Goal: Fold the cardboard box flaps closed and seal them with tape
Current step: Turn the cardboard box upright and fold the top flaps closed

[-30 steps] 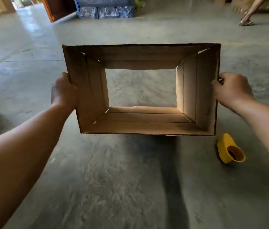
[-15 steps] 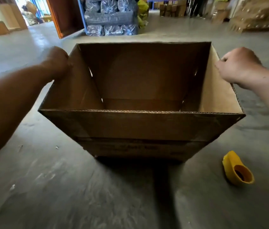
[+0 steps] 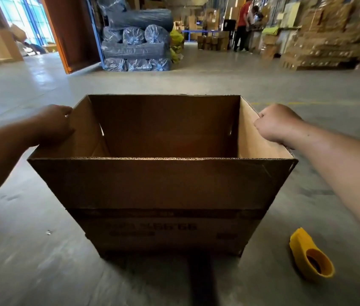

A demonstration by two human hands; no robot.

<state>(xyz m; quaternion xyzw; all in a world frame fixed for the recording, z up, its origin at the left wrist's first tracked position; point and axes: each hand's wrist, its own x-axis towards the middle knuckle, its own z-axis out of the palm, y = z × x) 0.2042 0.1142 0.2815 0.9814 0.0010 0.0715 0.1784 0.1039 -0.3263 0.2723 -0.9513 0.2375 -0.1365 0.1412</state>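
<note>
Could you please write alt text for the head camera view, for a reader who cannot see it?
A person's left hand and right hand grip the side flaps of an open cardboard box on a concrete floor. A yellow tape dispenser lies on the floor to the box's right; stacked goods fill the warehouse behind.

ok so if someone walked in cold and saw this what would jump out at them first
The big open cardboard box fills the middle of the view, its flaps up, with the left hand and right hand gripping its side flaps. A yellow tape dispenser lies on the concrete floor at lower right. Behind stand stacked plastic-wrapped rolls.
</note>
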